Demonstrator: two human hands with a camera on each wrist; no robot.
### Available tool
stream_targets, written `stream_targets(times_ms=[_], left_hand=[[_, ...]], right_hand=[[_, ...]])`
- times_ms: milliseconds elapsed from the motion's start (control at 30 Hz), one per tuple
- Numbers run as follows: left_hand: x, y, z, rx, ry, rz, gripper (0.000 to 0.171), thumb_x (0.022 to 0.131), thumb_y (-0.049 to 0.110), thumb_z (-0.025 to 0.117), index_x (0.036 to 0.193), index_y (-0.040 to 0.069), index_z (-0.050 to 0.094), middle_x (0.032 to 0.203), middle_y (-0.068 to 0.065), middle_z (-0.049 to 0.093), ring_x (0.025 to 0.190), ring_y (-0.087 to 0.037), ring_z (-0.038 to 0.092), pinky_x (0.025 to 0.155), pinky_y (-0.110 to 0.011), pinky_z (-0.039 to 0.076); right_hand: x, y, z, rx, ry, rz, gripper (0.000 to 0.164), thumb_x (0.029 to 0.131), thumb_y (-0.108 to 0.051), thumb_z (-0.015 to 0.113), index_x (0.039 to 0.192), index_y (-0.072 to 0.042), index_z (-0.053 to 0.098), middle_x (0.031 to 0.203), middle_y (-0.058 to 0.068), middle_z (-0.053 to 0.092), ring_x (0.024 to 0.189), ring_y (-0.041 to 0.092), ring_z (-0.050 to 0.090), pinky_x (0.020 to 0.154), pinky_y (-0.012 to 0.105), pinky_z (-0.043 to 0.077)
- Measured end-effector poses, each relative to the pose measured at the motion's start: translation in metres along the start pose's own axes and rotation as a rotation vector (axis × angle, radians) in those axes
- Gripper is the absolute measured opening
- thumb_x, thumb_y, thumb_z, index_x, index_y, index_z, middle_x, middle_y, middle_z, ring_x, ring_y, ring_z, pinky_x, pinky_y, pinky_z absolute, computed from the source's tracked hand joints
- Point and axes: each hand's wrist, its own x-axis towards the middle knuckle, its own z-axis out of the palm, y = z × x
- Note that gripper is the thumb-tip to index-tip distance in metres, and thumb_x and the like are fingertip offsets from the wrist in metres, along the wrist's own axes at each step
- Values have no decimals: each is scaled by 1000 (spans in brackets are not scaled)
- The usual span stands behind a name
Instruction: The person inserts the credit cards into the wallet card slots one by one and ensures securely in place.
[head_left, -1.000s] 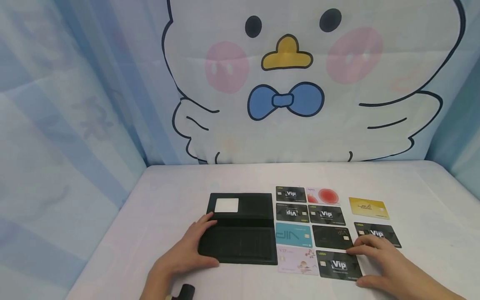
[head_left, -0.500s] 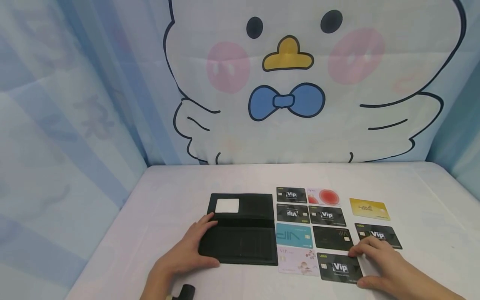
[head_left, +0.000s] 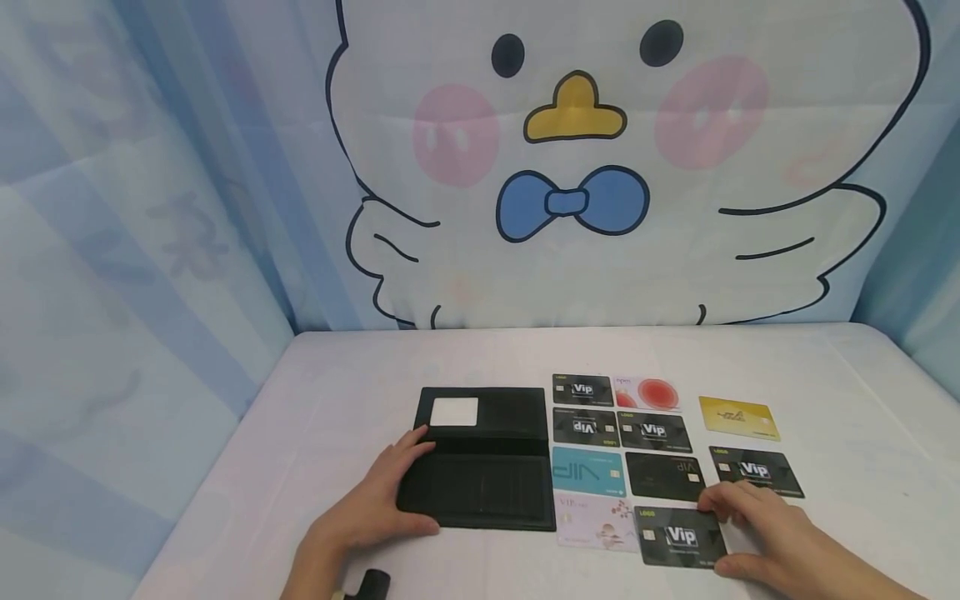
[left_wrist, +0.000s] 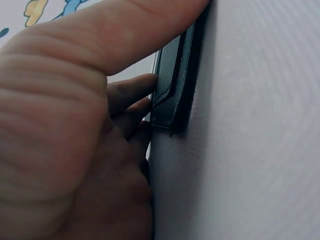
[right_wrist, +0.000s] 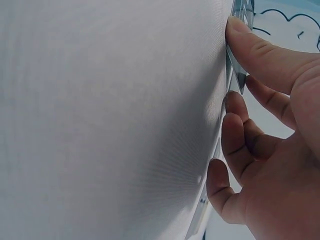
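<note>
1. Head view: the left hand point(head_left: 371, 500), thumb and fingers spread, touches the open black wallet's point(head_left: 476, 492) left side; the right hand point(head_left: 768, 529) pinches the nearest black Vip card point(head_left: 678, 546), beside a pink card point(head_left: 592, 525).
2. Left wrist: fingertips touch the wallet's edge.
3. Right wrist: thumb and index finger pinch the card above the white surface point(right_wrist: 100, 100).

Bifold wallet point(head_left: 477, 490): black, one white rectangle. Five Vip cards point(head_left: 680, 550): black, white lettering, yellow LOGO. Dark VIP card point(head_left: 660, 476): near-black, gold chip. Teal VIP card point(head_left: 588, 471): darker teal letters. Floral card point(head_left: 596, 522): pale pink. Red-circle card point(head_left: 647, 393): pink/red. Gold card point(head_left: 739, 417): yellow-gold. Tablecloth point(head_left: 375, 362): off-white. Curtain point(head_left: 247, 83): pale blue, white cartoon bird point(head_left: 570, 279), black outlines, pink cheeks point(head_left: 456, 135), yellow beak point(head_left: 576, 119), blue bow tie point(head_left: 567, 202).
</note>
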Motion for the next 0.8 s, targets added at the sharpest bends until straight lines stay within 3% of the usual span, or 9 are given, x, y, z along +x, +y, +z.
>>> stream_targets(times_ms=[267,400,600,800], left_hand=[[-1,-1,0,6,3,5,96,72,40,90,151,11,43,167,-7,19,150,-45,7,115,-68,10],[-1,-2,0,4,6,13,96,72,40,90,151,11,44,166,-8,19,150,-44,8,116,-68,10],[-2,-2,-1,6,2,27,96,73,40,90,152,11,43,166,-9,19,150,-44,8,116,-67,8],[-3,-1,-2,0,-4,38,96,73,38,90,152,10,42,166,-10,18,150,-46,7,116,-67,8]], right_hand=[[-2,-2,2,65,-7,33,56,77,-27,88,120,-11,56,88,-1,48,82,12,51,64,26,43],[-3,-3,2,103,-29,40,57,79,-25,87,124,-11,55,87,1,47,84,15,52,65,29,45],[-3,-6,4,189,-47,164,65,74,-24,90,130,-13,58,95,4,49,93,24,52,73,40,51],[-5,-4,3,135,-35,111,63,77,-23,88,131,-9,58,98,2,52,93,23,51,71,35,51]])
